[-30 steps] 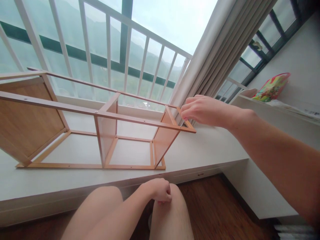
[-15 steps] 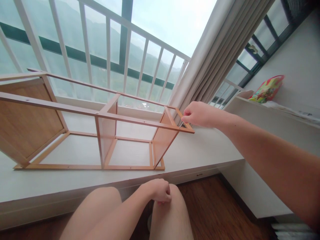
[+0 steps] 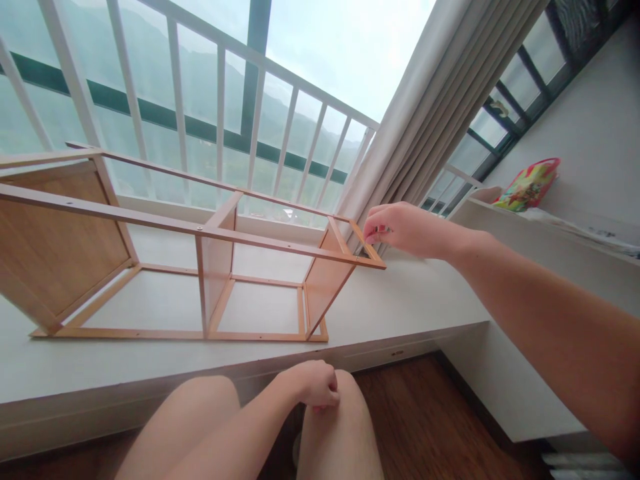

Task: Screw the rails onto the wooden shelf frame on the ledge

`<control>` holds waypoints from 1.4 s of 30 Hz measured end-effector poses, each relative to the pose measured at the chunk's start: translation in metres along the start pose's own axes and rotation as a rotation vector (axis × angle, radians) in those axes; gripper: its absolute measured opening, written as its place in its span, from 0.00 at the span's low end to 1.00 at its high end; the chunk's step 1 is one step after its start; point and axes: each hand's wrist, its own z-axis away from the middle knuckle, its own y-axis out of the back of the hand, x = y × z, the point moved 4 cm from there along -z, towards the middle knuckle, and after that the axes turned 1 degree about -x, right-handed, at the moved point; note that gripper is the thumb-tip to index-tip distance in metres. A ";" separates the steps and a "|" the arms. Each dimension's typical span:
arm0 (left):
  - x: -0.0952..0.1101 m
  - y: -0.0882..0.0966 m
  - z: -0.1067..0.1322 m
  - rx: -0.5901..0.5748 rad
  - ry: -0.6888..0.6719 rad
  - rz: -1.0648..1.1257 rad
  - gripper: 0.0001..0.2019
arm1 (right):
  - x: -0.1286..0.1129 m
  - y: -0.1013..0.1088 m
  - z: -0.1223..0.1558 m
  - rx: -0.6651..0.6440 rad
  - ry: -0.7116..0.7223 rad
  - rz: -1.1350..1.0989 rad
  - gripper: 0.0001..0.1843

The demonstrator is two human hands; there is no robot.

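Note:
A wooden shelf frame (image 3: 215, 233) lies on its side on the white window ledge, its panels standing upright between the rails. At its right end, my right hand (image 3: 393, 229) is above the near upper rail, with thumb and fingers bent in a pinch. A thin metal tool, apparently a hex key (image 3: 360, 252), shows faintly below the fingertips at the rail; the fingers hide most of it. My left hand (image 3: 320, 385) rests closed on my right knee, away from the shelf frame. Whatever it may hold is hidden.
White railing bars (image 3: 220, 113) stand behind the shelf frame, before the window. A beige curtain (image 3: 425, 100) hangs behind my right hand. At right, a colourful bag (image 3: 530, 185) sits on a white shelf (image 3: 560, 233). Dark wooden floor (image 3: 420, 413) lies below the ledge.
The fingers of my right hand have shifted and loosened slightly at the rail's end. My left hand stays on the knee. The view has turned a little.

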 end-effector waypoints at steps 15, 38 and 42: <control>-0.003 0.001 -0.003 0.006 0.007 -0.049 0.08 | 0.000 -0.004 -0.003 -0.041 0.102 0.120 0.10; -0.001 0.002 -0.002 -0.003 0.003 -0.069 0.10 | -0.003 -0.005 -0.001 -0.016 0.473 0.261 0.15; -0.002 0.001 -0.003 -0.005 0.008 -0.057 0.10 | 0.000 -0.006 -0.001 -0.013 0.389 0.208 0.15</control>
